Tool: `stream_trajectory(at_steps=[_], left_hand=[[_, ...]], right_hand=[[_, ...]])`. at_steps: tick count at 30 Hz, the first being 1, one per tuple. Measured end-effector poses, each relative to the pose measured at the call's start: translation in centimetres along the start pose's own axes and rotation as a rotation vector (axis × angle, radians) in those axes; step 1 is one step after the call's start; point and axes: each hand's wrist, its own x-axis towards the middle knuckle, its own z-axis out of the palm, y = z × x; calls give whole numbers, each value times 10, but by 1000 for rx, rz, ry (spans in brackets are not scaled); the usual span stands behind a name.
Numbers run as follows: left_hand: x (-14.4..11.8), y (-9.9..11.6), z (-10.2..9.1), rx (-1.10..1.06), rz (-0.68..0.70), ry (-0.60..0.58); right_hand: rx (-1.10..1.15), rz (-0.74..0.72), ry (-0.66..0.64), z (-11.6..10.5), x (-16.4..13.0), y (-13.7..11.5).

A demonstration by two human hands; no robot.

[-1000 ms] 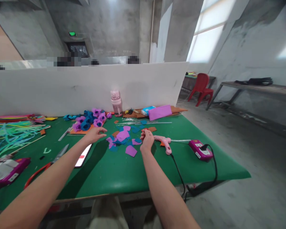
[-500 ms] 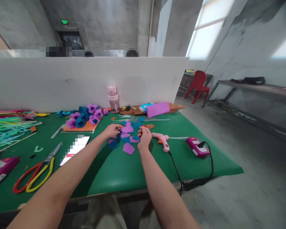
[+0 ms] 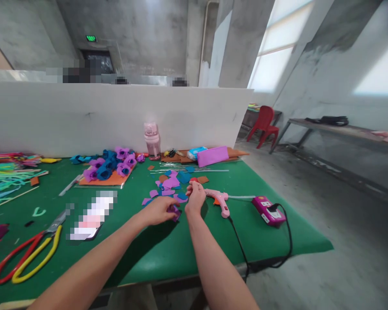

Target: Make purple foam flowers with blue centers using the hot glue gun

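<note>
Head view shows the left hand (image 3: 160, 210) with its fingers curled down over a purple foam piece (image 3: 174, 211) on the green table (image 3: 168, 254), pinching it at the near edge of the scattered cut-outs. Just beside it, the right hand (image 3: 195, 199) is clenched around something small and red; what it is cannot be told at this size. The two hands nearly touch.

Beyond the fingers lies a loose heap of purple and blue foam pieces (image 3: 171, 184), with a couple of brown ones at its far edge. To the right of the right hand a pink glue gun (image 3: 219, 199) rests on the table, its black cord running off the near edge. Farther right sits a magenta power strip (image 3: 267, 210).

To the left lie a phone (image 3: 92, 214) and scissors (image 3: 26, 254) with red and yellow handles. Farther back, purple and blue foam flowers (image 3: 111, 162) rest on an orange sheet, and a pink bottle (image 3: 151, 139) stands against a white board (image 3: 67, 116).
</note>
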Motion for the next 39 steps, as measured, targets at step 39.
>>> stream_trajectory(at_steps=[39], left_hand=[[61,-48,-44,207,-5,209]], right_hand=[[-723,-711,-637,9,-42,-4]])
